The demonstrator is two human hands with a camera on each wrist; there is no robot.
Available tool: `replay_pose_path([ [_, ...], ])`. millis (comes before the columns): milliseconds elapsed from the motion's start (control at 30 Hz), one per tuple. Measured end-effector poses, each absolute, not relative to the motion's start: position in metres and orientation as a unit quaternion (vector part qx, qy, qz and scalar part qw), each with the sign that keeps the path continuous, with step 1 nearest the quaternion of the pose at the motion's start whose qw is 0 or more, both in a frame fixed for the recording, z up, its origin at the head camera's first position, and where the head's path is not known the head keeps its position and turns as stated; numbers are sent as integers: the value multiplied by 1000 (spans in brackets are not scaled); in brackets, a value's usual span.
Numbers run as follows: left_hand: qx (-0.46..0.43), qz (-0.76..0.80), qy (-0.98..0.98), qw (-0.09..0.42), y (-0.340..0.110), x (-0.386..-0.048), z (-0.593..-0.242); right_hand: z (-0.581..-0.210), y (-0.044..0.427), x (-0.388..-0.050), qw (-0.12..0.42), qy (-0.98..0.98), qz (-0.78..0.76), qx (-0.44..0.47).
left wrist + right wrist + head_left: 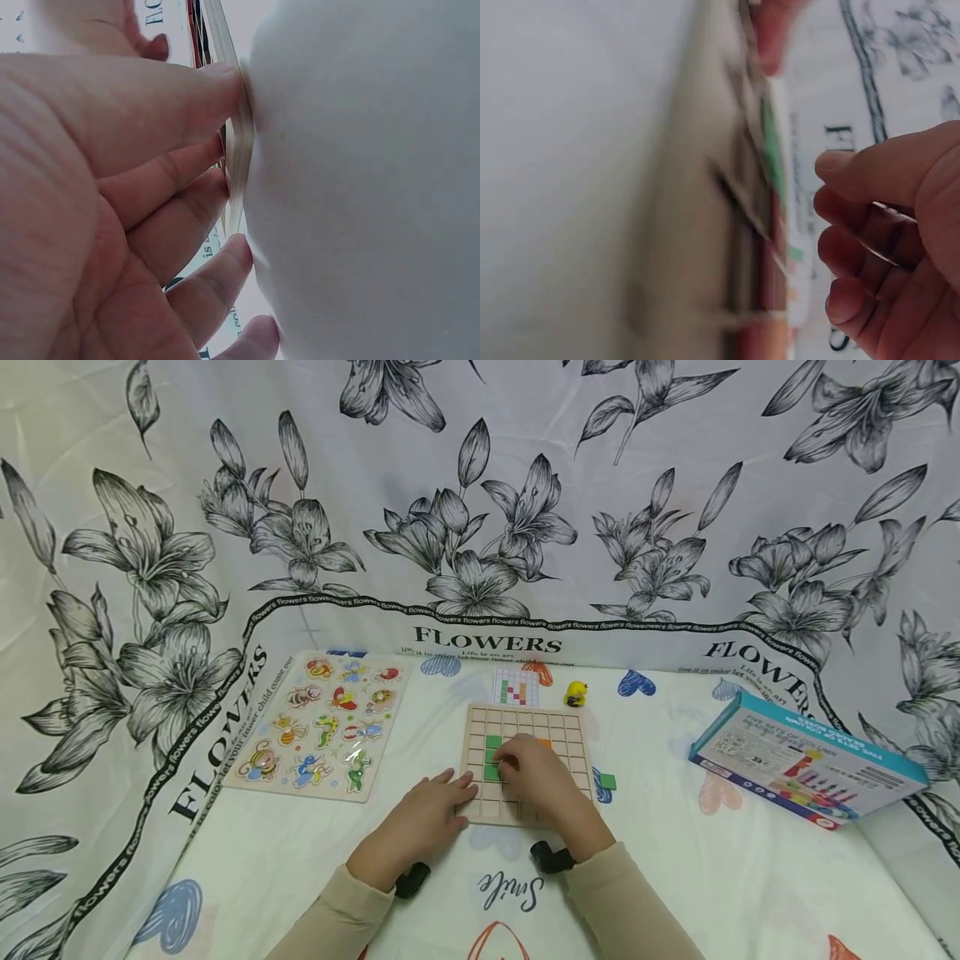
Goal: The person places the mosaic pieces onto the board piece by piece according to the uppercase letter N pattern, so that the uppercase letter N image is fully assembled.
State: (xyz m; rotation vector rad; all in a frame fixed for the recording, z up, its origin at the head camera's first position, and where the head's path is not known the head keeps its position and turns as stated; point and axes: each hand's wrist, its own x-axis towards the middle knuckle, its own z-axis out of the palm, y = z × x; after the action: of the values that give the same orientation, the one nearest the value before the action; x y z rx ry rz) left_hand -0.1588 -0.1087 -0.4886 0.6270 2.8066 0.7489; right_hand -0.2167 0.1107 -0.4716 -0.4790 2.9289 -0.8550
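Observation:
A wooden grid board (555,720) lies in front of me, with green square tiles (493,742) in one column and an orange tile (546,744) partly behind my hand. My left hand (423,814) touches the board's near left corner, its fingers spread. In the left wrist view, thumb and fingertips (217,82) rest against the board's edge. Over the middle of the board is my right hand (542,772), fingers loosely bent beside the green tiles. The right wrist view shows no piece between its thumb and fingers. That hand hides some of the grid squares.
Behind the board are a pattern card (516,687) and a yellow toy duck (576,694). One loose green tile (608,782) lies to its right. An insect puzzle board (315,727) lies left; a teal-edged box (806,760) sits far right. Flowered cloth (480,568) hangs behind.

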Motion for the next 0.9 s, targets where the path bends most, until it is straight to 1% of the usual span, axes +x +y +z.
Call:
replay_pose_path([
  [133, 204, 258, 940, 95, -108, -159, -488, -461, 134, -218, 10, 946, -300, -124],
  [300, 202, 267, 937, 100, -108, -158, -487, -459, 178, -217, 18, 949, -304, -75],
  [367, 200, 267, 937, 101, -108, -158, -487, -461, 196, -216, 33, 952, -299, -55],
  [500, 197, 262, 939, 100, -110, -157, -486, -466, 224, -210, 84, 954, -286, -37],
  [600, 197, 261, 940, 98, -110, -158, -487, -470, 234, -206, 105, 954, -279, -41],
  [900, 195, 270, 937, 103, -109, -157, -486, -473, 250, -200, 91, 962, -256, -17],
])
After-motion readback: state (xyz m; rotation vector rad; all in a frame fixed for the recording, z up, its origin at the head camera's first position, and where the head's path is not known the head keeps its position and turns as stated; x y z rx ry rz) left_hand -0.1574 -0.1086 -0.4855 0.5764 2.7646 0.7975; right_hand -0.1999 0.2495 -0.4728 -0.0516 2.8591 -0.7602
